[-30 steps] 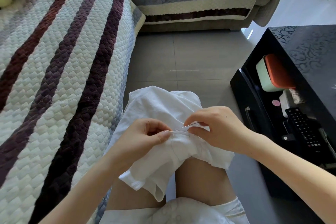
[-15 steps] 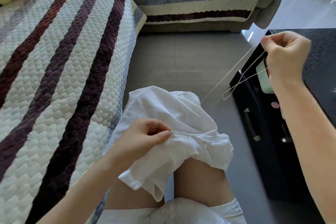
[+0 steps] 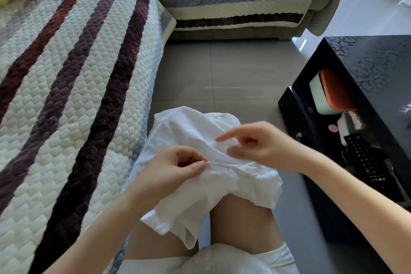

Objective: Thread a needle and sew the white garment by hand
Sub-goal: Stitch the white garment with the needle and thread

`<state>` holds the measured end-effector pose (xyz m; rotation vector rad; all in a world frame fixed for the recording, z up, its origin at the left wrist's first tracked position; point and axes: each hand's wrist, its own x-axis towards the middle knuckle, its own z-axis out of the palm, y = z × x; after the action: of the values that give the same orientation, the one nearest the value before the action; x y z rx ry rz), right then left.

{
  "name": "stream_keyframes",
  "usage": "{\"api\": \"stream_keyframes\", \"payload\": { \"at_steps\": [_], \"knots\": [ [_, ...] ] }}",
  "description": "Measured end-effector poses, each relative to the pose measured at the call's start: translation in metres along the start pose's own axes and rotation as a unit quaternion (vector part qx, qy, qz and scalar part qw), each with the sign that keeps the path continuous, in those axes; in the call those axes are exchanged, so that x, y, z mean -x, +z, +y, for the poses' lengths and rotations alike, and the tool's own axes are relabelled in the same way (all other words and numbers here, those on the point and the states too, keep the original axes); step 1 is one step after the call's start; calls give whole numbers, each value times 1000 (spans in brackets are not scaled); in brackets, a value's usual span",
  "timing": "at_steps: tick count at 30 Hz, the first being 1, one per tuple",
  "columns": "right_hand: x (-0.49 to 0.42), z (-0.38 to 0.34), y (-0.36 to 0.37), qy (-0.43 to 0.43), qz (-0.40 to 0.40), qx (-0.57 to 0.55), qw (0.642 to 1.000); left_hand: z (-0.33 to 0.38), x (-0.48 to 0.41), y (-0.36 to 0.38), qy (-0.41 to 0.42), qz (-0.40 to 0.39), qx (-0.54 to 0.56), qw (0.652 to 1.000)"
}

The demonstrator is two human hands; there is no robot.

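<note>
Head view: the white garment lies bunched over the person's bare knees in the lower centre of the frame, one edge hanging down between the legs; the left hand pinches a fold of it between thumb and forefinger, the other fingers curled in, right at a puckered seam with a faint line of stitches; the right hand hovers just right of it and close above the cloth, blurred, forefinger stretched out toward the left, thumb out below it, the remaining fingers bent; whether it has the needle or thread I cannot tell, as neither can be made out.

The step in hand looks to be the sewing itself, somewhere between two stitches, with the threading probably done; the next move likely calls for the right hand to bring the point to the seam beside the left thumb, while the left hand keeps the fold taut; the fingertips sit close to that spot, so a prick is a risk.

Counted: one garment; two hands; no needle or thread that I can see; one striped quilted sofa in two sections at left and top; one grey tiled floor; one black counter at right, with one orange-lidded box and one remote control on its lower shelf.
</note>
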<state>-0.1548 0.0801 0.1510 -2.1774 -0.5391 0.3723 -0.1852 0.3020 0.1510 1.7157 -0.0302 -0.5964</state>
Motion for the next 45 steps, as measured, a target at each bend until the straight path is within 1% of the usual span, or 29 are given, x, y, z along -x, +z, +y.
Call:
{"api": "stream_keyframes", "payload": {
  "at_steps": [2,3,4,6,8,10,11,13,15,16,17,19,20,22,24,26,27,28,29,30,31,32,33,34,36,38,40,43,45],
  "knots": [
    [1,-1,12,-15,-32,94,995,2,0,1,3,-5,5,1000],
    [0,-1,15,-13,-36,113,993,2,0,2,4,-6,4,1000],
    [-1,-2,15,-9,-35,108,993,2,0,2,5,-6,1,1000],
    [-2,-5,10,-7,-11,54,998,2,1,2,5,-7,-5,1000],
    [-3,-11,-2,-21,39,-14,999,1,1,1,3,-7,-8,1000],
    [-2,-23,-19,-52,96,-81,991,-1,1,0,0,-6,-13,1000],
    [-1,-29,-28,-66,131,-122,982,-2,1,0,-1,-5,-14,1000],
    [3,-38,-48,-90,201,-213,952,-2,1,0,-2,-6,-8,1000],
    [5,-43,-58,-107,238,-278,924,0,1,2,0,-11,3,1000],
    [6,-45,-59,-113,242,-287,920,2,1,2,4,-12,-1,1000],
    [6,-46,-58,-116,239,-277,923,3,0,3,8,-11,-9,1000],
    [8,-48,-54,-120,204,-211,948,3,-1,4,8,-13,-15,1000],
    [9,-48,-51,-121,166,-164,965,3,-1,4,5,-18,-12,1000],
    [13,-46,-48,-109,56,-70,990,3,0,4,2,-26,-2,1000],
    [20,-43,-46,-94,-38,-13,995,2,1,3,3,-32,11,999],
    [26,-41,-43,-95,-83,-16,992,3,3,2,5,-42,28,999],
    [27,-41,-41,-88,-80,-20,993,4,3,2,5,-47,36,998],
    [27,-40,-37,-76,-50,-8,996,4,4,2,6,-50,40,998],
    [27,-38,-32,-64,1,30,998,5,4,2,7,-51,40,998],
    [25,-36,-27,-54,67,92,992,6,4,3,8,-53,41,998],
    [24,-33,-21,-42,131,155,978,7,4,4,8,-57,42,997],
    [22,-30,-14,-29,167,183,968,7,5,4,8,-61,44,997],
    [22,-29,-7,-19,169,174,970,7,5,5,8,-64,48,997],
    [21,-27,-1,-14,150,140,979,7,5,5,9,-66,52,996],
    [21,-25,10,-9,87,56,995,7,5,4,14,-72,53,996],
    [21,-23,18,-10,41,11,999,7,5,4,21,-73,38,996],
    [21,-20,20,6,14,-29,999,5,5,4,26,-52,4,998],
    [23,-16,17,46,8,-64,997,1,5,2,34,-13,-74,997],
    [25,-16,17,58,18,-60,996,-3,5,2,25,-4,-77,997]
  ]
}}
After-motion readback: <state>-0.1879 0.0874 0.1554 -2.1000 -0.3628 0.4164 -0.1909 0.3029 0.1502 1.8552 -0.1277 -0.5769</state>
